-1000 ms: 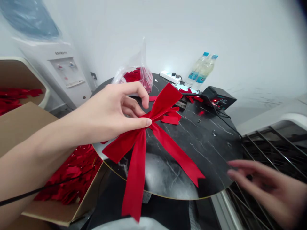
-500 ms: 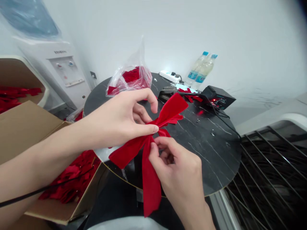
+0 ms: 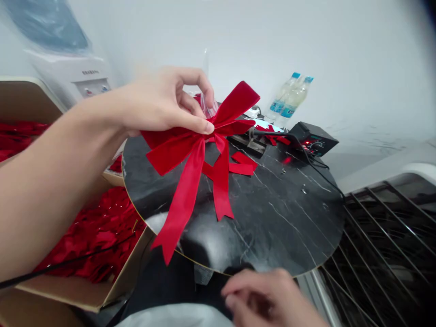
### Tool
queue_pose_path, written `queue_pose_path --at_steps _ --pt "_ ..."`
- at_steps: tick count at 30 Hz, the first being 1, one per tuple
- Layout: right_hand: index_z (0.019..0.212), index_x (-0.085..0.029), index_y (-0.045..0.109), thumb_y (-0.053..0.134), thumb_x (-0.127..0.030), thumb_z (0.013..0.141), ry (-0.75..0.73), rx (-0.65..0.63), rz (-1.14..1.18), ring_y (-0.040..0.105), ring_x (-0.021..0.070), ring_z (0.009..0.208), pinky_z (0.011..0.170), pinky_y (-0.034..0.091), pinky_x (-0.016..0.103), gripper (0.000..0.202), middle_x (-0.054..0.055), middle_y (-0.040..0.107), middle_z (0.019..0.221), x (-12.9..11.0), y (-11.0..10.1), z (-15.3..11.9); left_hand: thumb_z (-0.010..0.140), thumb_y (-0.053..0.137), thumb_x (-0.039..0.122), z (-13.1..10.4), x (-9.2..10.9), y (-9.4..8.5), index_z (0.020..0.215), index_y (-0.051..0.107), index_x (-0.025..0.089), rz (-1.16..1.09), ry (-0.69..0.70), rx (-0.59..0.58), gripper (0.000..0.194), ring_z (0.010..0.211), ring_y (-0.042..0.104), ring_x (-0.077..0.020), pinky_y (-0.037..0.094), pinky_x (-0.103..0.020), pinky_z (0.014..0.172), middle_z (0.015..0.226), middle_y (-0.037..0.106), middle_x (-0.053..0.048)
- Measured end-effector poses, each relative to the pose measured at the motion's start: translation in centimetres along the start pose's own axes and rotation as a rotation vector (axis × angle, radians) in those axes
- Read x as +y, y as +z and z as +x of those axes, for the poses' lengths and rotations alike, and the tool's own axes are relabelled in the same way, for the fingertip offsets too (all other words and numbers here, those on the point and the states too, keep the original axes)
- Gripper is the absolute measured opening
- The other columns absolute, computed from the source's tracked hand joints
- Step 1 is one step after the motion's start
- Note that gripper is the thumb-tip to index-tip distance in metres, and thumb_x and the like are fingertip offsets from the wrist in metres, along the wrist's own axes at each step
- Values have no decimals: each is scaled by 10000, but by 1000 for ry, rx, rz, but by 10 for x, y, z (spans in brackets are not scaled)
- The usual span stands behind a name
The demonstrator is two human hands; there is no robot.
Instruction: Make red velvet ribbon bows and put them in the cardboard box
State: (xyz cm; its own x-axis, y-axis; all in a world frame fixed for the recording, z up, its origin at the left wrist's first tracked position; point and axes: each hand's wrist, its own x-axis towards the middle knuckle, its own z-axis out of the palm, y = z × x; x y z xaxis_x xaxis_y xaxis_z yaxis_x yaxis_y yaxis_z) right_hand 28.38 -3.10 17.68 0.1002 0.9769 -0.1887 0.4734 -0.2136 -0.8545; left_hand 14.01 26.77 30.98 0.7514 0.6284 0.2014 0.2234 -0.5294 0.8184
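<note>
Red velvety ribbon makes up the bow [image 3: 218,131] in the head view, held up over the near left part of a round black table [image 3: 279,227] with white veins and a thin gold edge. The left hand [image 3: 160,104] pinches the bow at its gathered middle, thumb on the near side, while the forefinger arches above without pressing on the ribbon. Loops stick out to both sides of the thumb, and two notched tails hang down, the longer one reaching past the table's near edge in the picture.

Low in the picture, the right hand [image 3: 269,295] is blurred, apart from the bow, its fingers curled with forefinger and thumb tips near each other; I cannot tell whether they meet or grip anything.

On the table beyond the tails lie flat red strips [image 3: 242,169]. Further back are a black box with a dial [image 3: 309,136], its red light lit, and two clear bottles [image 3: 289,109] with blue caps. A plastic bag [image 3: 210,106] shows partly behind the left hand. Under the left forearm, an open cardboard box [image 3: 64,290] holds a heap of red pieces [image 3: 98,236]. Metal bars [image 3: 384,236] stand at the right.
</note>
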Motion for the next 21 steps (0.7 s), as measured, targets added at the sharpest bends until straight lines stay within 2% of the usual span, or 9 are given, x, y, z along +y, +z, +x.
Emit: queue_pose_path --at_steps 2,4,6,8,9,12,14,17,21 --pt "924 -357 803 708 -474 864 34 110 231 620 193 399 341 480 234 162 -4 723 623 -12 -17 4 770 840 263 -3 3 3 1073 673 137 -5 42 0 369 705 754 -151 540 -229 670 743 728 47" --pt "1038 -315 787 712 -504 909 16 289 334 682 193 513 442 567 241 241 30 767 769 -33 -21 21 777 839 257 -8 8 10 1054 656 134 7 87 0 354 719 753 -153 537 -228 670 741 730 42" --pt "1077 -248 767 709 -532 921 -87 401 314 744 218 711 653 638 285 329 62 785 899 -54 -12 45 797 825 264 -15 12 18 1062 642 132 18 115 -31 347 739 749 -150 536 -232 689 745 722 42" --pt "1124 -232 736 696 -517 948 -198 470 261 746 213 834 753 610 283 337 44 783 968 -69 5 71 817 804 266 -22 12 26 1066 633 142 -7 135 -61 327 738 736 -134 535 -222 696 748 709 44" --pt "1118 -227 719 650 -510 986 -228 499 245 732 200 819 741 580 273 319 30 773 944 -72 13 81 819 799 263 -25 9 32 1058 630 154 -44 135 -71 312 736 732 -128 536 -213 692 750 702 44" --pt "1059 -227 682 466 -510 1081 -173 511 95 649 171 673 619 443 269 357 -6 709 782 -64 29 102 767 835 238 -31 -16 51 1005 613 202 -280 43 -88 327 739 732 -134 553 -208 673 752 707 35" --pt "974 -217 675 428 -486 1092 -94 476 -64 599 178 620 600 363 290 385 2 673 718 -50 31 106 735 855 235 -32 -42 69 1001 602 226 -476 -162 -110 368 746 740 -152 574 -242 695 764 748 19" --pt "856 -196 648 458 -411 1078 -27 411 -197 608 204 637 637 327 305 363 44 675 711 -35 25 106 790 801 273 -36 -74 93 1004 600 215 -529 -294 -130 300 705 726 -160 572 -278 670 776 770 -7" --pt "799 -188 591 423 -343 1077 22 375 -319 640 236 696 650 293 317 360 96 695 758 -32 21 107 820 774 253 -41 -89 107 990 593 223 -567 -326 -95 250 733 718 -140 560 -269 712 816 783 2"
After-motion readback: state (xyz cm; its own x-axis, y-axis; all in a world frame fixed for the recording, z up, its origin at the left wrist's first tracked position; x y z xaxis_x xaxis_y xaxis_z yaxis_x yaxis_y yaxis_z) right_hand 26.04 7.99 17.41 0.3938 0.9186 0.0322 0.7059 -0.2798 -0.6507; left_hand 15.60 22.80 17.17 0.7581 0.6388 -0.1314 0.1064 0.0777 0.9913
